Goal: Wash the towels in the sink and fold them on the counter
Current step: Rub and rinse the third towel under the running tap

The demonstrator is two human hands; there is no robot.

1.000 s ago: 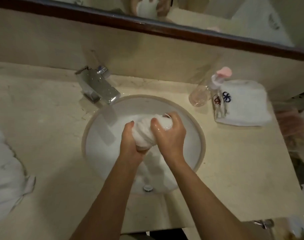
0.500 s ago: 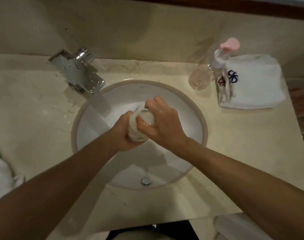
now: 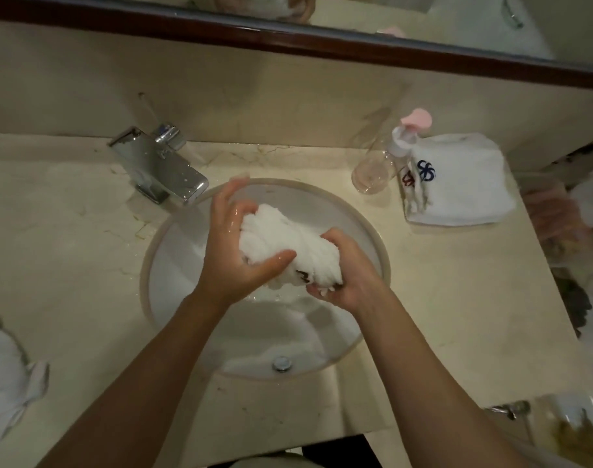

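Counter [image 3: 69, 265]: pale marble, wet near the tap [image 3: 160, 167], mirror frame above.
Sink [image 3: 372, 238]: round, white.
Side stuff: folded towel [image 3: 464, 194] and bottle [image 3: 379, 163] far right.
Left hand [image 3: 234, 251]: fingers loosely spread, thumb over towel [image 3: 288, 244].
Right hand [image 3: 352, 268]: curled tight round its lower end.
Towel: wrung into a roll above the sink, running upper-left to lower-right.

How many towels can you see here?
3: a wet towel held over the sink, a folded towel on the counter right of it, and a crumpled towel at the left edge. Others may lie out of view.
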